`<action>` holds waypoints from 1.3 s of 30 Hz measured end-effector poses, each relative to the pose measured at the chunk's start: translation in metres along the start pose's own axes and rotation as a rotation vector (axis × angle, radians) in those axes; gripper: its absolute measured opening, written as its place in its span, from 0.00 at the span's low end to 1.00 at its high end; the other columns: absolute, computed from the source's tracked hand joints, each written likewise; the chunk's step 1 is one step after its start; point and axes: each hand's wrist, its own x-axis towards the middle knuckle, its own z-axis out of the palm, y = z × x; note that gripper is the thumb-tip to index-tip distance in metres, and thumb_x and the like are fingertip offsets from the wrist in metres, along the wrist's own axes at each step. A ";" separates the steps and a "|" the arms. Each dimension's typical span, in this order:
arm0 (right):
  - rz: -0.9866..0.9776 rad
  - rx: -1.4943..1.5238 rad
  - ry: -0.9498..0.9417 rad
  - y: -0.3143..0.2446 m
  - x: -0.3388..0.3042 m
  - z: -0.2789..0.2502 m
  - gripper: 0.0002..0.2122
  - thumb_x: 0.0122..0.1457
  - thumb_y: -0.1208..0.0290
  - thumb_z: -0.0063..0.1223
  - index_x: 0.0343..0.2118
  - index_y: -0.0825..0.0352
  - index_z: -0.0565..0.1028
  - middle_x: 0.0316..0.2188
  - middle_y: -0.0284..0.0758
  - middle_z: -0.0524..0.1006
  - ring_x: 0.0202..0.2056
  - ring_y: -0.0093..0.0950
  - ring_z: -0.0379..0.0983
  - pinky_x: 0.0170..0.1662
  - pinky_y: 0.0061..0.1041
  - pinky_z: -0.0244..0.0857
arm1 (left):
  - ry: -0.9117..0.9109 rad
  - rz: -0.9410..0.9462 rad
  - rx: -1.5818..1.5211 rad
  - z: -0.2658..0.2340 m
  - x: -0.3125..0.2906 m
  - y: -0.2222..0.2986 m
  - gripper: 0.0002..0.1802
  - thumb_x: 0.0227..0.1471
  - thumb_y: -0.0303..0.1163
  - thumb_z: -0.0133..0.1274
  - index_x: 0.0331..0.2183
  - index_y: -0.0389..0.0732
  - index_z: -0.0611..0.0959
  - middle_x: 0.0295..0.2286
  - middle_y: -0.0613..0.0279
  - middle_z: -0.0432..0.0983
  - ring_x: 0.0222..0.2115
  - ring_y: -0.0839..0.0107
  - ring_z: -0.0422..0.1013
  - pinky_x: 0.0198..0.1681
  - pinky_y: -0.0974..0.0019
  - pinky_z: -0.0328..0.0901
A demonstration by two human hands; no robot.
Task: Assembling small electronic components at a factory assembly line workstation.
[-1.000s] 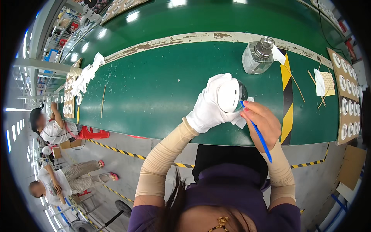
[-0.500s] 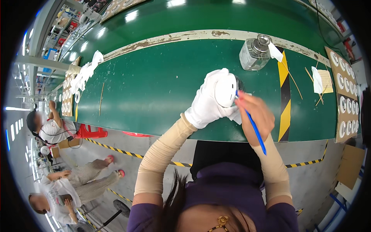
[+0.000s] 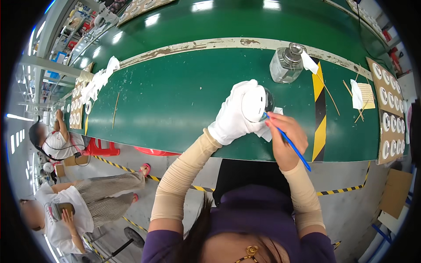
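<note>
My left hand [image 3: 230,116], in a white glove, is closed around a round white plastic part [image 3: 253,103] with small dark slots in its face. A dark, see-through rim [image 3: 269,100] shows on its right side. In my bare right hand [image 3: 290,139] is a slim blue pen-like tool [image 3: 299,154], pinched between the fingers. Its tip meets the lower right edge of the white part, though whether it presses on it I cannot tell. Some white cloth [image 3: 265,134] shows below the part, between my two hands.
A glass bottle with a metal top [image 3: 286,65] stands beyond my hands. Thin wooden sticks [image 3: 330,96] and a yellow pad [image 3: 367,95] lie right. Boards of white rings [image 3: 387,118] flank the green table [image 3: 166,96]. White cloth [image 3: 100,81] lies left; two people are beyond.
The white part has turned slightly, so more of its dark rim shows. My right hand and the blue tool have shifted a little down and left. A person at lower left has moved.
</note>
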 end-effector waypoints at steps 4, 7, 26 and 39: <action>0.281 0.254 0.056 0.000 0.004 0.005 0.04 0.54 0.85 0.54 0.32 0.74 0.74 0.30 0.39 0.78 0.29 0.25 0.75 0.35 0.21 0.70 | 0.044 -0.040 -0.054 0.003 0.004 0.005 0.50 0.31 0.41 0.71 0.54 0.38 0.64 0.48 0.49 0.64 0.47 0.54 0.68 0.48 0.60 0.66; 0.459 0.485 0.133 0.000 0.009 0.013 0.04 0.56 0.84 0.52 0.35 0.74 0.72 0.28 0.37 0.77 0.28 0.22 0.74 0.33 0.19 0.69 | -0.008 -0.024 0.010 0.000 0.002 0.002 0.52 0.32 0.34 0.72 0.55 0.40 0.58 0.48 0.56 0.64 0.50 0.68 0.64 0.53 0.64 0.62; 0.562 0.519 0.111 -0.003 0.021 0.016 0.03 0.57 0.84 0.50 0.33 0.72 0.70 0.25 0.35 0.72 0.22 0.19 0.69 0.27 0.17 0.63 | 0.077 0.084 0.017 0.002 0.003 0.005 0.48 0.31 0.38 0.70 0.53 0.39 0.65 0.46 0.49 0.67 0.45 0.53 0.69 0.46 0.60 0.67; 0.167 0.234 0.032 0.010 0.016 0.010 0.03 0.52 0.87 0.54 0.30 0.74 0.74 0.33 0.42 0.77 0.28 0.23 0.74 0.33 0.20 0.69 | 0.065 -0.115 0.220 -0.002 0.011 0.022 0.47 0.33 0.44 0.67 0.53 0.37 0.63 0.44 0.51 0.69 0.43 0.57 0.70 0.46 0.60 0.66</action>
